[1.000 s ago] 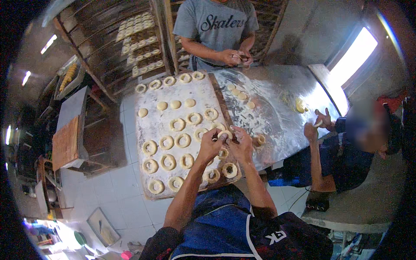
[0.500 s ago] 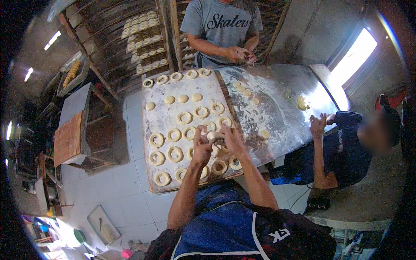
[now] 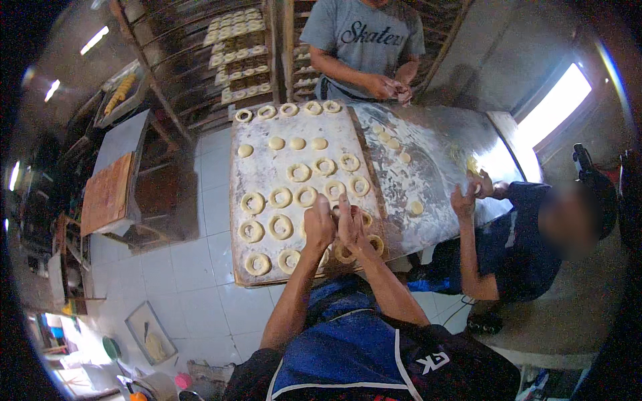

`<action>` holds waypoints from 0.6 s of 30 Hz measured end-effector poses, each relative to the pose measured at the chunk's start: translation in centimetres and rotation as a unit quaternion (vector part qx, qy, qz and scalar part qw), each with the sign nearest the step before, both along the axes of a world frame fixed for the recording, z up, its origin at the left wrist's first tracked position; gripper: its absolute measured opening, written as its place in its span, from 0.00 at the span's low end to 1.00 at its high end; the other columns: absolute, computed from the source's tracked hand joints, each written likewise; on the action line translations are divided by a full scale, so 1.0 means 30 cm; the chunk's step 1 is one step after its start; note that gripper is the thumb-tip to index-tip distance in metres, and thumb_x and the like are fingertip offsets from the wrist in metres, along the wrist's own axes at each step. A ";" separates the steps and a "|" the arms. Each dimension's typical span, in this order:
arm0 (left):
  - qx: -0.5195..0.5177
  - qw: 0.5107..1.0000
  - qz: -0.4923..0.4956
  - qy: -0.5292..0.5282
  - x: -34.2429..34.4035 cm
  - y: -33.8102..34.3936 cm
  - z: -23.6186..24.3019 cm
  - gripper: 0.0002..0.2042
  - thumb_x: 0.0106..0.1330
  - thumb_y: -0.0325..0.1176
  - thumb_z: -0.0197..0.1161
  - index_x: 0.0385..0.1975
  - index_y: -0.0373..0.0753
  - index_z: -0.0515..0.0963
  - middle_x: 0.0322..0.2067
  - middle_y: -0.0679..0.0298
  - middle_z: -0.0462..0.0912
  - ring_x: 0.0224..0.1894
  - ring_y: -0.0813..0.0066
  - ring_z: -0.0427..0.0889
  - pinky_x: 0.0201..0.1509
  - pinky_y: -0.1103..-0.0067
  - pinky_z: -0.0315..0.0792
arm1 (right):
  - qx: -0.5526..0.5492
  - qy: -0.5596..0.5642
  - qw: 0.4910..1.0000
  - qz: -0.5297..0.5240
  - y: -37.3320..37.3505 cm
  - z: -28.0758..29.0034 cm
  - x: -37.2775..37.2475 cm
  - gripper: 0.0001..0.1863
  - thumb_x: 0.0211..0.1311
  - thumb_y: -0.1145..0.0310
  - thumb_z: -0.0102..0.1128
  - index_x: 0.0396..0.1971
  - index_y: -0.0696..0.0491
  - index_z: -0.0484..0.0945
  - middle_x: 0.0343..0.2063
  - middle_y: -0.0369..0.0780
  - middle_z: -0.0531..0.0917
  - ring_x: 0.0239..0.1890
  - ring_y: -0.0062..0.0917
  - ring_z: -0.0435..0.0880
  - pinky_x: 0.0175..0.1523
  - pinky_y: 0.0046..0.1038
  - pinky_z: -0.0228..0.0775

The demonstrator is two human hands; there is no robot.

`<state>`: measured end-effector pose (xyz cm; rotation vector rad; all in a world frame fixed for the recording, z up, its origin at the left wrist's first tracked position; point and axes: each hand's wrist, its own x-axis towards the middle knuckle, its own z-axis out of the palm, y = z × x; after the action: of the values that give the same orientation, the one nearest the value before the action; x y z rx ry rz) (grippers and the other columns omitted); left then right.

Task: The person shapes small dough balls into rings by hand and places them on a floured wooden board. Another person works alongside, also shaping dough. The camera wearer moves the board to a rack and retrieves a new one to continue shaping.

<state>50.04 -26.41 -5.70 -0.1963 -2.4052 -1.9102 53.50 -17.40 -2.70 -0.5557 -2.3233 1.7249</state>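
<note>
My left hand (image 3: 319, 224) and my right hand (image 3: 351, 224) are close together over a floured board (image 3: 264, 165), fingers pointing away from me. Both are curled round a piece of pale dough (image 3: 336, 210), of which only a small part shows between them. Its shape is mostly hidden by my fingers. Around and under my hands lie several dough rings, among them one ring (image 3: 281, 227) left of my left hand and another (image 3: 359, 186) beyond my right. Farther up the board sits a row of small round dough pieces (image 3: 297, 143).
A floured metal tabletop (image 3: 441, 180) with several dough balls adjoins the board on the right. One co-worker (image 3: 364, 50) stands across the table, hands together; another (image 3: 495, 247) works at the right. Racks hold trays of dough rings (image 3: 239, 57); a side table (image 3: 117, 180) stands left.
My hands have come closer together, covering more of the dough. The right co-worker's hands have moved nearer each other. The view has shifted, so the board appears slightly farther right.
</note>
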 end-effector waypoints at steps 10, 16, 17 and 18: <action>-0.029 0.999 0.010 0.014 -0.012 -0.120 -0.057 0.21 0.71 0.43 0.43 0.23 0.32 0.71 0.20 0.49 0.75 0.25 0.56 0.74 0.31 0.65 0.67 | 0.011 -0.016 0.996 0.088 -0.088 -0.040 -0.016 0.30 0.70 0.45 0.47 0.26 0.62 0.77 0.20 0.35 0.75 0.26 0.19 0.71 0.34 0.28 0.66; 0.167 0.983 0.008 -0.080 -0.015 -0.207 -0.069 0.21 0.72 0.44 0.44 0.23 0.32 0.66 0.20 0.52 0.73 0.23 0.59 0.72 0.28 0.64 0.65 | -0.162 -0.065 0.983 0.055 -0.156 -0.004 -0.007 0.33 0.70 0.45 0.45 0.36 0.67 0.75 0.34 0.47 0.82 0.36 0.28 0.78 0.42 0.31 0.71; 0.081 0.996 0.015 -0.024 -0.015 -0.219 -0.069 0.21 0.72 0.44 0.45 0.22 0.32 0.65 0.19 0.54 0.72 0.22 0.61 0.71 0.27 0.64 0.65 | -0.098 -0.075 0.988 0.097 -0.165 -0.004 -0.005 0.34 0.71 0.44 0.43 0.38 0.68 0.75 0.36 0.48 0.82 0.37 0.29 0.78 0.43 0.32 0.71; -0.007 0.999 0.016 0.034 -0.018 -0.233 -0.070 0.21 0.72 0.44 0.45 0.22 0.33 0.65 0.18 0.56 0.70 0.22 0.63 0.70 0.27 0.64 0.65 | 0.004 -0.095 0.987 0.130 -0.172 -0.009 -0.012 0.35 0.71 0.43 0.42 0.39 0.68 0.75 0.37 0.49 0.82 0.38 0.30 0.78 0.44 0.33 0.72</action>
<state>49.51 -33.39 -7.80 -0.2194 -2.3644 -1.8424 53.12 -22.56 -2.95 -0.4485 -2.6368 1.8422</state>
